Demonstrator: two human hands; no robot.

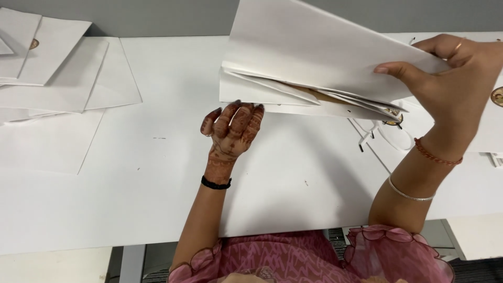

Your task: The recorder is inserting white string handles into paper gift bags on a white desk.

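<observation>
The person stands at a white table (157, 199) and works on a folded white paper bag (314, 57), which is lifted clear of the surface at the upper middle of the view, its layered edges fanned toward the left.

Right hand (450, 78): closed in a pinch on the bag's right end, thumb on the near face, fingers behind the sheet. It carries the whole weight.

Left hand (233, 128): open, fingers loosely curled, palm turned away from the camera. It sits just under the bag's lower left corner; whether the fingertips touch the paper cannot be told. It has hold of nothing.

Handling — the bag looks light, thin and flexible. Held at one end only, it will likely sag and its layers will spread apart, as the fanned edges suggest. The creases seem stiff enough to keep shape, yet the paper would dent or tear under a hard grip. A hold at a folded edge or corner, with the flat of the other hand beneath, would probably steady it best.

Nearby: a stack of flat white bags (52, 68) lies at the far left of the table, and white cord handles (387, 136) rest on the surface below the right hand.
</observation>
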